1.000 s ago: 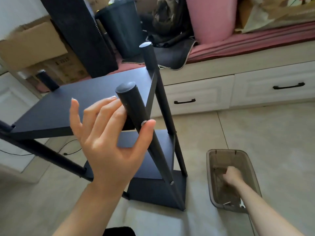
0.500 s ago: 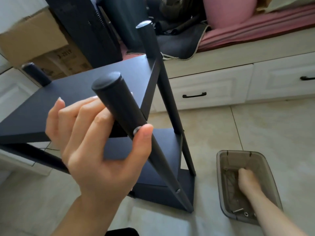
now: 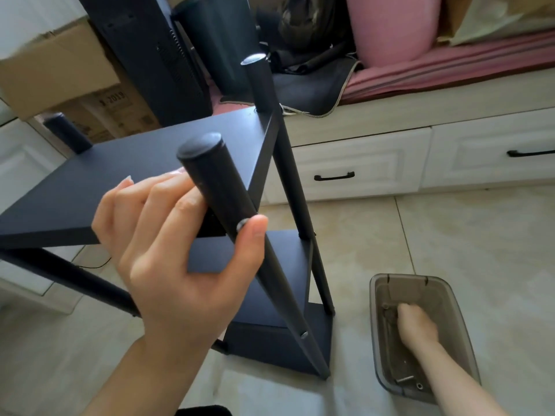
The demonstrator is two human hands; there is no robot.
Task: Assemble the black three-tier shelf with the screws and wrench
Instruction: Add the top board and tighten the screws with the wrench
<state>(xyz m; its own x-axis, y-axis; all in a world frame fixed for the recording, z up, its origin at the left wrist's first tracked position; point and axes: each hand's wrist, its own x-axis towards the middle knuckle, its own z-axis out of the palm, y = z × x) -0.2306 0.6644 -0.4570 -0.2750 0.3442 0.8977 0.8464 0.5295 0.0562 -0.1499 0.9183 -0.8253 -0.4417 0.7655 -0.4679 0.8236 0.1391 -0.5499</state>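
Black three-tier shelf (image 3: 114, 181) occupies the frame from 9 o'clock to centre, standing on the tiled floor (image 3: 465, 235); top, middle and bottom boards are all seated between round posts. Nearest front post (image 3: 228, 211) runs diagonally from centre down towards 5 o'clock, with a screw head (image 3: 304, 334) visible low on it. White drawer unit (image 3: 375, 163) with black handles spans 1 to 3 o'clock, directly behind the shelf. Cardboard boxes (image 3: 60, 73) sit at 10 o'clock.

Left hand (image 3: 180, 253), at centre, grips the front post just below the top board: fingers wrapped behind it, thumb pressed against a screw (image 3: 242, 226) at the post's side. Translucent grey plastic bin (image 3: 387, 349) rests on the floor at 5 o'clock, just beside the shelf base. Right hand (image 3: 416, 325) reaches inside the bin, fingers curled downward; whether it holds anything cannot be determined. Loose hardware (image 3: 405, 379) lies at the bin's near end. No wrench can be identified.
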